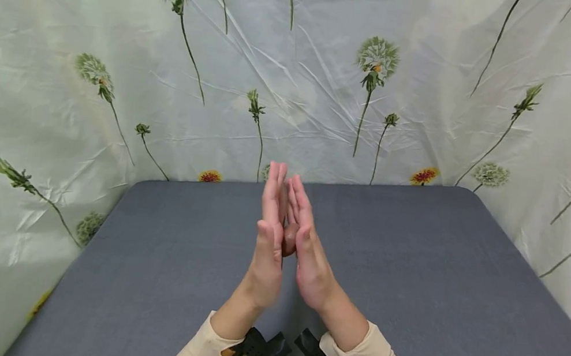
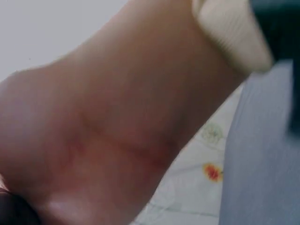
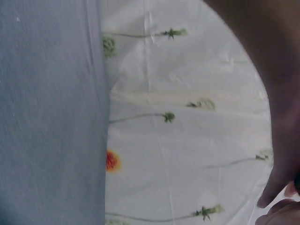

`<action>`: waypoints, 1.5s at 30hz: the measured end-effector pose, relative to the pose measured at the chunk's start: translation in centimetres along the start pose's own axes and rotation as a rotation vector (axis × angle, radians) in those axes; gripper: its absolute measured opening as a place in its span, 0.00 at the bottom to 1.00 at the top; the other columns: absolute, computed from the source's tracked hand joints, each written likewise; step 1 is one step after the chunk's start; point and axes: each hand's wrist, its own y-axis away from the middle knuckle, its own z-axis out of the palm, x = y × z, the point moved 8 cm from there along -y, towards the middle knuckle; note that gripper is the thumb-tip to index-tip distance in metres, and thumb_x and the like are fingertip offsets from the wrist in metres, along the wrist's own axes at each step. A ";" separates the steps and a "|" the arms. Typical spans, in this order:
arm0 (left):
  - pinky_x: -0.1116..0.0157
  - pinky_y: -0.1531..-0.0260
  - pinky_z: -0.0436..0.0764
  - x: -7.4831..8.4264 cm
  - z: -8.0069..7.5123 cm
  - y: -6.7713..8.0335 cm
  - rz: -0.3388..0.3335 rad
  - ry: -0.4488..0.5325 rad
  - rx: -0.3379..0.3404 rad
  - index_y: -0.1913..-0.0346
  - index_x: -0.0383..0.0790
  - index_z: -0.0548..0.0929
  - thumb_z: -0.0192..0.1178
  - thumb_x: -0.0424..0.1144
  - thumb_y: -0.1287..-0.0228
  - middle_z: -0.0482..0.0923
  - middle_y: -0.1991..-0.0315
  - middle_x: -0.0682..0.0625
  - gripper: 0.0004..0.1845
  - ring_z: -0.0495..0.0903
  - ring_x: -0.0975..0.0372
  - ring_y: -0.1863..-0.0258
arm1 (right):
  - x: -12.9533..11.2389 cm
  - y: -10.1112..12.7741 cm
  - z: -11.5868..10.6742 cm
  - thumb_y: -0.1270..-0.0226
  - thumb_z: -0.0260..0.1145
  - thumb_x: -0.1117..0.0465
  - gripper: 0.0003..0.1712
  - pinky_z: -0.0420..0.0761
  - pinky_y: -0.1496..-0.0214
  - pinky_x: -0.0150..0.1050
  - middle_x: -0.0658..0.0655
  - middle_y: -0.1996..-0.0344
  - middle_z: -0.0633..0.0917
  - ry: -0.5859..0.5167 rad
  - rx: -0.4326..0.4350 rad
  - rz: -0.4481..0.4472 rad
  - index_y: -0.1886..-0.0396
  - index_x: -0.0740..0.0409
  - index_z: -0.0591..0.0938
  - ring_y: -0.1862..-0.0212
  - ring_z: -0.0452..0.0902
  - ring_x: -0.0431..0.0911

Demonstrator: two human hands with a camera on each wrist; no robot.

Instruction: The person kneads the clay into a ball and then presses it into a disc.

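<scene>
A small, smooth brown ball (image 1: 289, 240) sits between the two palms in the head view, raised over the grey table. My left hand (image 1: 267, 251) presses it from the left with straight fingers pointing up and away. From the other side my right hand (image 1: 312, 265) presses against it, its fingers extended too. The fingertips come close together above the ball, and both thumbs stand upright in front. In the left wrist view the palm and wrist (image 2: 126, 112) fill most of the picture, with a dark rounded shape at the bottom left corner. Part of the right hand (image 3: 286, 117) shows along the right edge of its wrist view.
A grey cloth-covered table (image 1: 177, 259) lies beneath the hands. Behind and beside it hangs a pale curtain (image 1: 306, 76) printed with dandelions. Black straps (image 1: 265, 347) and cream sleeves (image 1: 366, 355) are at the wrists.
</scene>
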 end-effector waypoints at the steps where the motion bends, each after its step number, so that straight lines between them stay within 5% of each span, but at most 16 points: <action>1: 0.43 0.14 0.41 -0.2 -0.4 -0.2 -0.021 0.018 0.018 0.11 0.50 0.29 0.22 0.79 0.23 0.32 0.10 0.50 0.51 0.32 0.57 0.10 | 0.1 0.1 0.3 0.14 0.29 0.29 0.49 0.51 0.14 0.29 0.57 0.10 0.41 0.016 -0.008 0.013 0.10 0.56 0.37 0.10 0.36 0.49; 5: 0.40 0.15 0.42 -1.4 -1.7 -0.7 -0.116 0.052 0.078 0.11 0.56 0.31 0.25 0.84 0.28 0.37 0.10 0.53 0.54 0.34 0.58 0.10 | -0.7 0.5 1.0 0.13 0.27 0.30 0.46 0.59 0.17 0.36 0.50 0.10 0.41 0.084 -0.025 0.037 0.09 0.50 0.39 0.10 0.38 0.44; 6: 0.41 0.15 0.44 -1.8 -1.8 -0.8 -0.139 0.060 0.086 0.11 0.58 0.31 0.25 0.85 0.29 0.38 0.10 0.54 0.54 0.34 0.59 0.10 | -1.1 0.6 0.9 0.13 0.27 0.30 0.46 0.64 0.20 0.38 0.49 0.10 0.41 0.099 -0.026 0.034 0.09 0.49 0.39 0.12 0.47 0.43; 10: 0.43 0.20 0.50 -2.8 -0.7 -0.5 -0.191 0.119 0.037 0.12 0.57 0.29 0.25 0.84 0.28 0.37 0.10 0.53 0.54 0.38 0.59 0.12 | -2.9 0.3 0.0 0.14 0.29 0.29 0.47 0.57 0.15 0.41 0.53 0.10 0.42 0.119 -0.009 -0.034 0.09 0.49 0.39 0.12 0.49 0.47; 13: 0.44 0.19 0.49 -2.7 1.2 0.1 -0.159 0.108 -0.054 0.12 0.52 0.27 0.22 0.80 0.24 0.33 0.10 0.51 0.51 0.37 0.57 0.12 | -3.5 -0.3 -1.4 0.15 0.30 0.27 0.49 0.44 0.11 0.37 0.57 0.10 0.43 0.100 0.026 -0.070 0.09 0.51 0.38 0.10 0.39 0.52; 18: 0.48 0.16 0.47 -2.0 2.9 0.9 -0.077 0.015 -0.100 0.12 0.47 0.27 0.17 0.74 0.19 0.26 0.10 0.50 0.47 0.35 0.55 0.11 | -2.4 -1.0 -2.6 0.17 0.31 0.24 0.53 0.48 0.13 0.30 0.57 0.10 0.41 0.026 0.034 -0.022 0.10 0.53 0.35 0.10 0.36 0.52; 25: 0.40 0.15 0.38 -1.2 0.4 0.1 -0.087 0.050 0.041 0.11 0.49 0.29 0.22 0.80 0.24 0.32 0.10 0.50 0.52 0.33 0.56 0.10 | -0.5 -1.0 -0.6 0.19 0.29 0.23 0.54 0.44 0.13 0.29 0.52 0.10 0.39 0.041 -0.039 0.056 0.10 0.54 0.34 0.10 0.34 0.47; 28: 0.41 0.14 0.36 -1.0 -1.2 -0.4 -0.091 0.058 0.099 0.11 0.53 0.31 0.23 0.82 0.26 0.35 0.10 0.50 0.53 0.34 0.57 0.10 | 0.0 -0.7 0.6 0.17 0.28 0.25 0.52 0.47 0.13 0.31 0.50 0.10 0.39 0.045 -0.069 0.079 0.10 0.53 0.35 0.11 0.42 0.45; 32: 0.46 0.13 0.38 -1.4 -3.0 -0.9 -0.103 0.107 0.171 0.11 0.58 0.34 0.27 0.83 0.27 0.40 0.10 0.51 0.53 0.38 0.58 0.10 | -0.1 -0.2 2.0 0.14 0.27 0.29 0.48 0.43 0.11 0.35 0.51 0.10 0.38 0.107 -0.111 0.067 0.11 0.55 0.36 0.11 0.39 0.47; 35: 0.53 0.12 0.42 -2.4 -3.0 -0.9 -0.144 0.148 0.161 0.11 0.60 0.34 0.28 0.83 0.27 0.40 0.10 0.52 0.52 0.41 0.57 0.10 | -0.8 -0.1 2.2 0.13 0.25 0.30 0.48 0.36 0.11 0.38 0.53 0.10 0.39 0.156 -0.111 0.016 0.11 0.58 0.39 0.10 0.29 0.48; 39: 0.55 0.12 0.45 -3.6 -0.7 -0.6 -0.177 0.145 0.042 0.11 0.56 0.31 0.25 0.81 0.25 0.33 0.10 0.54 0.51 0.40 0.57 0.10 | -2.2 -0.4 0.6 0.14 0.24 0.29 0.51 0.40 0.10 0.37 0.57 0.10 0.44 0.180 -0.056 -0.063 0.11 0.61 0.43 0.10 0.34 0.48; 40: 0.53 0.13 0.45 -3.8 -0.1 -0.5 -0.179 0.134 0.015 0.11 0.55 0.30 0.23 0.80 0.25 0.32 0.10 0.54 0.51 0.39 0.57 0.10 | -2.4 -0.4 0.1 0.15 0.24 0.28 0.51 0.52 0.13 0.35 0.56 0.10 0.44 0.177 -0.038 -0.066 0.11 0.60 0.44 0.12 0.49 0.47; 41: 0.51 0.13 0.47 -3.9 0.4 -0.4 -0.179 0.121 -0.006 0.11 0.54 0.30 0.22 0.80 0.24 0.33 0.10 0.53 0.50 0.39 0.57 0.10 | -2.5 -0.5 -0.5 0.15 0.24 0.27 0.51 0.54 0.14 0.32 0.56 0.10 0.45 0.178 -0.022 -0.063 0.11 0.60 0.45 0.12 0.50 0.43; 42: 0.48 0.14 0.47 -3.8 0.8 -0.3 -0.175 0.111 -0.019 0.11 0.53 0.30 0.21 0.80 0.24 0.34 0.10 0.53 0.51 0.40 0.56 0.10 | -2.4 -0.6 -1.0 0.16 0.24 0.26 0.52 0.66 0.21 0.30 0.56 0.10 0.45 0.169 -0.009 -0.052 0.11 0.59 0.45 0.20 0.66 0.40; 44: 0.43 0.15 0.47 -3.6 1.3 -0.1 -0.168 0.086 -0.024 0.11 0.52 0.29 0.19 0.80 0.24 0.35 0.10 0.51 0.51 0.39 0.55 0.10 | -1.8 -0.6 -1.8 0.17 0.25 0.25 0.52 0.80 0.45 0.27 0.56 0.10 0.45 0.130 0.004 -0.006 0.10 0.56 0.44 0.47 0.83 0.35; 45: 0.41 0.15 0.46 -3.4 1.4 -0.1 -0.169 0.073 -0.021 0.11 0.53 0.29 0.19 0.80 0.25 0.36 0.10 0.50 0.51 0.37 0.55 0.10 | -1.3 -0.6 -2.1 0.18 0.25 0.24 0.52 0.79 0.58 0.26 0.56 0.11 0.47 0.110 0.011 0.025 0.10 0.54 0.43 0.62 0.80 0.33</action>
